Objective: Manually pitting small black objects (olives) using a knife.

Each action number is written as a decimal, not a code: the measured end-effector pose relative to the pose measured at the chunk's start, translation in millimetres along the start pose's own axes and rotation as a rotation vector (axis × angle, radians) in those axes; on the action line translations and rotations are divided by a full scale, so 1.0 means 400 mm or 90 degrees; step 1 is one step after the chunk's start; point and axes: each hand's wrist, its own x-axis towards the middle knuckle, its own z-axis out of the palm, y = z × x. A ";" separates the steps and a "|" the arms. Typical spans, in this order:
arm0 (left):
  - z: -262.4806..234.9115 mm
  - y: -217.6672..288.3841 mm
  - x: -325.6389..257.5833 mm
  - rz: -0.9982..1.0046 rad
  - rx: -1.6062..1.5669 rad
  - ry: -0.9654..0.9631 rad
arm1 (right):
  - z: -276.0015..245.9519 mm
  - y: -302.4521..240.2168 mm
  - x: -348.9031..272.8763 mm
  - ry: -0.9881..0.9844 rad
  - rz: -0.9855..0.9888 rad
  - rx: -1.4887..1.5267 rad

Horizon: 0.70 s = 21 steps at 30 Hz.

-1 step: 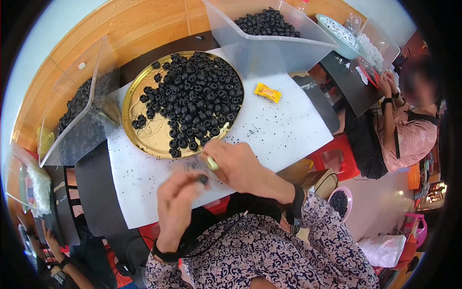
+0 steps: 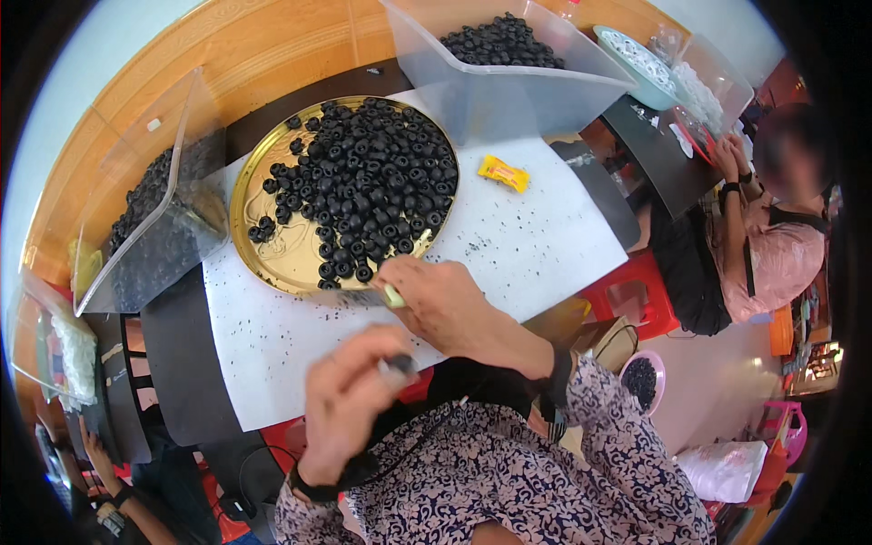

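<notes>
My right hand (image 2: 454, 304) is closed round a small tool with a pale yellow-green handle (image 2: 393, 296); its working end is hidden. Below and left of it, my left hand (image 2: 350, 391), smeared by motion, pinches one round black piece (image 2: 400, 363) between its fingertips. Just beyond both hands lies a round gold tray (image 2: 259, 259) with a raised rim. Heaped on it are many small black ring-like pieces (image 2: 372, 173), each with a hole. White paper (image 2: 545, 236), specked with black crumbs, covers the table under the tray.
A yellow wrapped packet (image 2: 503, 173) lies right of the tray. Clear bins of black pieces stand at the left (image 2: 136, 263) and back (image 2: 536, 95). At the right a co-worker (image 2: 772, 245) sits beside a red stool (image 2: 636, 291). Another person's hand (image 2: 100, 454) shows lower left.
My left hand, with the black piece, has shifted slightly right and toward me. The right hand has moved a little left, still gripping the tool.
</notes>
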 end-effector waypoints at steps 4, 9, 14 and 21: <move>-0.008 -0.028 -0.007 0.090 -0.106 -0.044 | -0.020 0.001 0.016 0.049 -0.016 0.069; -0.028 -0.054 0.002 0.106 -0.158 -0.072 | -0.040 -0.018 -0.006 0.058 0.095 0.467; -0.030 -0.056 0.002 0.105 -0.170 -0.045 | -0.028 -0.057 -0.009 -0.058 0.116 0.608; -0.014 -0.042 -0.005 0.112 -0.067 0.000 | -0.026 -0.058 -0.016 -0.069 0.153 0.636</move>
